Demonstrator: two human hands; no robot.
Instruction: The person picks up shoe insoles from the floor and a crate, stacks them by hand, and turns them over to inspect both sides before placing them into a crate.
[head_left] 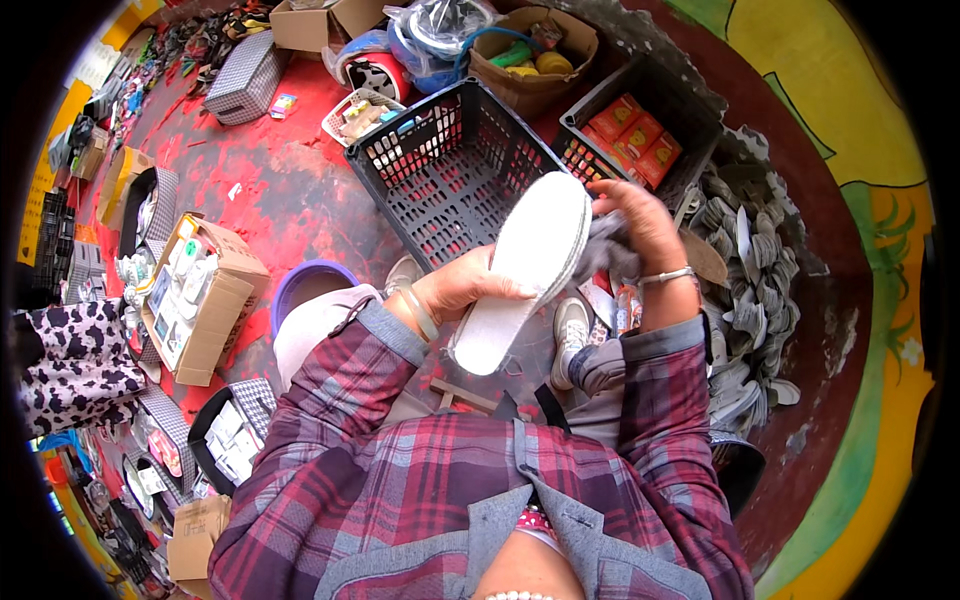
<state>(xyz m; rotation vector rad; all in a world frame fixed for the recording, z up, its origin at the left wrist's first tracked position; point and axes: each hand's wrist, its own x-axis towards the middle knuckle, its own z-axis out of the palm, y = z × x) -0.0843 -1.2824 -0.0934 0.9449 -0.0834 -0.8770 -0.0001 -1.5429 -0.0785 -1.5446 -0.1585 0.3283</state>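
Observation:
A stacked pair of white insoles point(540, 235) is gripped by my left hand point(465, 287), thumb across the top face near the middle. They slant up and to the right over the near edge of an empty-looking black plastic crate point(440, 200). Loose threads trail off the heel end. To the right, my right hand point(648, 228) is curled round a bunched grey cloth point(608, 248), fingertips close to the toe end of the insoles. I cannot tell whether those fingertips touch them. A bracelet circles each wrist.
A large heap of greyish insoles point(745, 300) lies at my right against the painted wall. Beyond it stands a dark crate point(705, 130) with orange boxes point(635, 140). A purple-rimmed bucket point(300, 283) and a cardboard box of packaged goods point(205, 300) are at my left.

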